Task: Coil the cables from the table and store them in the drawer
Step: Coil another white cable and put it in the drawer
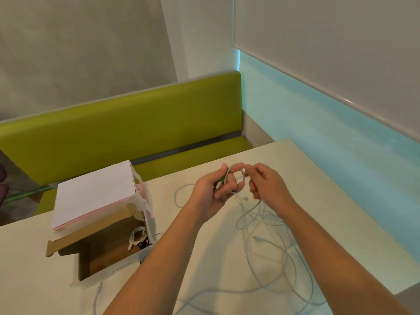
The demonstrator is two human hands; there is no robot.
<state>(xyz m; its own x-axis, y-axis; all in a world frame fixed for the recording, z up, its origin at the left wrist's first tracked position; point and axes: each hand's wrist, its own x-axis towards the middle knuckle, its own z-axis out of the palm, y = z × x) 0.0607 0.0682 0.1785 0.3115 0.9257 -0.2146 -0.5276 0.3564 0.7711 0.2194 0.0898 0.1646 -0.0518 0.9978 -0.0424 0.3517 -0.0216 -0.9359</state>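
My left hand point(214, 189) grips a small loop of pale cable point(236, 170) above the table, with a green plug end showing between its fingers. My right hand point(266, 185) pinches the same loop from the right side. The rest of the cable hangs down to a loose tangle of light cables point(268, 237) spread over the table under my right forearm. To the left stands an open cardboard drawer box point(68, 246). Inside it lies a coiled white cable point(137, 237).
The white lid point(95, 192) of the box leans up at its back. A cable end point(97, 296) trails near the table's front edge. A green bench point(127, 123) runs behind the table point(318, 178); a wall bounds the right side.
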